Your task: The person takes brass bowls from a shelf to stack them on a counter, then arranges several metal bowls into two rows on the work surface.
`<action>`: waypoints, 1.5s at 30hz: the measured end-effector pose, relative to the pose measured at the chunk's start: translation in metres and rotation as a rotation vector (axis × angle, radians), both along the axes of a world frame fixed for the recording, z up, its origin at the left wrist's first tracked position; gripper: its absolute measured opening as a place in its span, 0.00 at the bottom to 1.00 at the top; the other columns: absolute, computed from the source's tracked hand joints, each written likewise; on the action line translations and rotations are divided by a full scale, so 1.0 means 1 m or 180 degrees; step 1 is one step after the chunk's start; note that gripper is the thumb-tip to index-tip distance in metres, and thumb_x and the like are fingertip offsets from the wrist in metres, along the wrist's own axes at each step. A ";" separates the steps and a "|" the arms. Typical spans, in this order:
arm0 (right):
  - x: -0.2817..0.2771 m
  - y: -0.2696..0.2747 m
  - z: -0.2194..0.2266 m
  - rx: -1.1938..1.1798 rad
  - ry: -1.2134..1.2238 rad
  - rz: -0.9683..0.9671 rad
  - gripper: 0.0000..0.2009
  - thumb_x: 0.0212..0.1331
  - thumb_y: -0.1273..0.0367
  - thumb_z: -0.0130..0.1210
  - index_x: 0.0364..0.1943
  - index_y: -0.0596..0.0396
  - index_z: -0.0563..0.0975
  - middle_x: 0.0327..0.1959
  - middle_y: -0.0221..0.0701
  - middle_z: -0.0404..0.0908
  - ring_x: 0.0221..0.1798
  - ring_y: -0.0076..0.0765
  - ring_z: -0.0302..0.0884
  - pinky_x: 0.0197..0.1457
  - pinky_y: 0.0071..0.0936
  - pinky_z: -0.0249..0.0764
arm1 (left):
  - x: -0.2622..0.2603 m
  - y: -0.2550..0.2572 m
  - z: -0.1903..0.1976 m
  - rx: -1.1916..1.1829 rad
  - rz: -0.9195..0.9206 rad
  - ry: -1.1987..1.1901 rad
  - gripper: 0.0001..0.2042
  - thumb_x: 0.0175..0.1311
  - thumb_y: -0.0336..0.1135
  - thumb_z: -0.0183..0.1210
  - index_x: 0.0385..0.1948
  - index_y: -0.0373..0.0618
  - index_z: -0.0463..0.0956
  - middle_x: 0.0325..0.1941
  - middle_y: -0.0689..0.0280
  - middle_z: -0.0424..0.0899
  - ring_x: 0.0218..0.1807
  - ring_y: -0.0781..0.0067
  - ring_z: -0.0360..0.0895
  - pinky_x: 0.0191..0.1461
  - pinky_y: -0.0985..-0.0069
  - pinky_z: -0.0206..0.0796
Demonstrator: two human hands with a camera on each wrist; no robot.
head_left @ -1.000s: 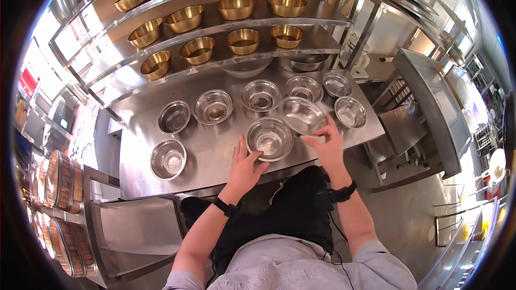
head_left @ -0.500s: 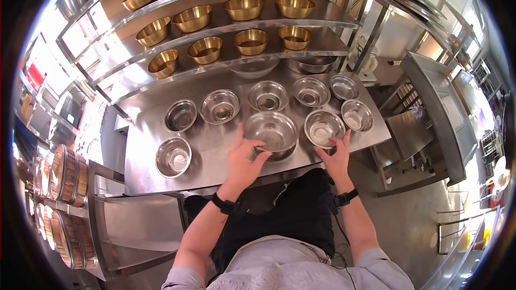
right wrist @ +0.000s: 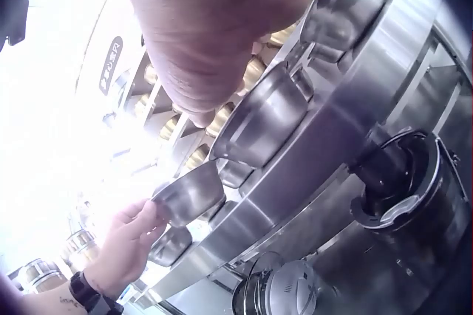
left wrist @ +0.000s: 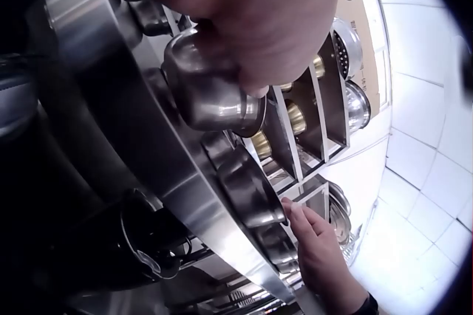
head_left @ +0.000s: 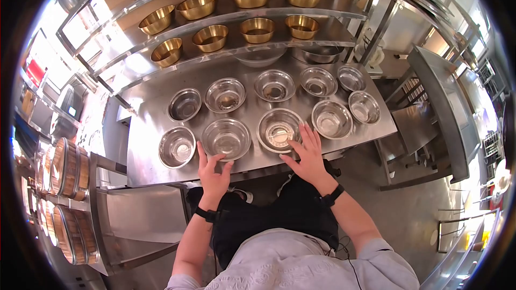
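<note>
My left hand (head_left: 213,178) holds the near rim of a shiny steel bowl (head_left: 226,137) at the front of the table, fingers over the rim and thumb below it. The right wrist view shows this hand pinching the bowl (right wrist: 194,195) at its edge. My right hand (head_left: 307,158) is at the near right rim of a second steel bowl (head_left: 278,128), its fingertips over the edge and its thumb at the near side. Around them stand several more steel bowls, including one (head_left: 178,147) at the front left and one (head_left: 331,120) on the right.
Behind the table (head_left: 144,166), brass bowls (head_left: 209,37) line a metal rack. A back row of steel bowls (head_left: 274,86) stands below it. Wooden buckets (head_left: 72,169) are at the left, and a steel unit (head_left: 438,113) stands to the right.
A bowl was carried left over the middle bowl and is now at its left, in my left hand. My right hand left the right-hand bowl and moved to the middle one.
</note>
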State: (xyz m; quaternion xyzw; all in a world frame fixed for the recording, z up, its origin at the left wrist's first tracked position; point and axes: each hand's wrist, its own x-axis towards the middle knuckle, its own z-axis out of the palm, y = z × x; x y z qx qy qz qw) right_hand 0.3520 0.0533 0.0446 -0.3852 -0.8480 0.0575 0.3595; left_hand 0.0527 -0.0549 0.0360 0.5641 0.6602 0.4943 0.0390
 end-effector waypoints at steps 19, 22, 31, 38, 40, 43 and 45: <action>0.015 -0.003 0.005 -0.0372 0.0049 -0.0074 0.29 0.58 0.51 0.71 0.59 0.54 0.82 0.78 0.55 0.63 0.81 0.66 0.56 0.82 0.61 0.51 | -0.011 -0.019 0.019 0.0108 0.0229 0.0902 0.22 0.58 0.32 0.71 0.55 0.38 0.78 0.76 0.39 0.66 0.78 0.36 0.64 0.80 0.46 0.55; 0.010 0.001 0.008 -0.0353 0.0117 -0.0088 0.30 0.57 0.50 0.71 0.58 0.54 0.82 0.78 0.56 0.62 0.82 0.65 0.55 0.83 0.62 0.50 | -0.036 -0.012 0.023 0.0295 0.0559 0.0578 0.22 0.56 0.32 0.71 0.53 0.39 0.77 0.72 0.44 0.68 0.78 0.36 0.60 0.79 0.43 0.53; -0.005 -0.005 -0.009 -0.0201 0.0245 0.0016 0.17 0.54 0.54 0.75 0.35 0.53 0.86 0.73 0.49 0.72 0.80 0.62 0.60 0.83 0.64 0.49 | -0.085 -0.027 -0.015 0.0013 0.1211 0.0738 0.26 0.54 0.39 0.77 0.54 0.43 0.77 0.83 0.38 0.53 0.84 0.30 0.46 0.82 0.37 0.42; 0.000 0.002 -0.020 -0.0540 0.0558 0.0123 0.16 0.52 0.57 0.78 0.29 0.53 0.84 0.69 0.48 0.77 0.79 0.62 0.63 0.83 0.64 0.49 | -0.109 -0.026 -0.049 0.0112 0.1081 -0.0116 0.23 0.56 0.41 0.78 0.48 0.41 0.79 0.85 0.37 0.48 0.86 0.33 0.45 0.84 0.46 0.42; 0.001 0.003 -0.020 -0.0589 0.0565 0.0133 0.16 0.51 0.58 0.78 0.29 0.53 0.84 0.69 0.46 0.77 0.79 0.61 0.62 0.84 0.65 0.48 | -0.107 -0.025 -0.047 0.0202 0.1117 -0.0208 0.25 0.55 0.41 0.78 0.50 0.40 0.78 0.86 0.37 0.46 0.86 0.35 0.44 0.85 0.49 0.43; 0.001 0.005 -0.021 -0.0663 0.0587 0.0155 0.15 0.51 0.59 0.78 0.28 0.53 0.84 0.68 0.44 0.78 0.79 0.60 0.62 0.84 0.65 0.47 | -0.104 -0.023 -0.043 0.0303 0.1239 -0.0262 0.32 0.54 0.41 0.79 0.57 0.39 0.74 0.86 0.37 0.43 0.87 0.37 0.44 0.85 0.50 0.44; 0.001 0.005 -0.022 -0.0697 0.0598 0.0172 0.15 0.51 0.59 0.78 0.28 0.53 0.84 0.67 0.42 0.79 0.79 0.60 0.62 0.84 0.66 0.46 | -0.103 -0.025 -0.044 0.0254 0.1332 -0.0240 0.38 0.53 0.42 0.79 0.64 0.38 0.68 0.86 0.39 0.44 0.87 0.39 0.45 0.85 0.52 0.45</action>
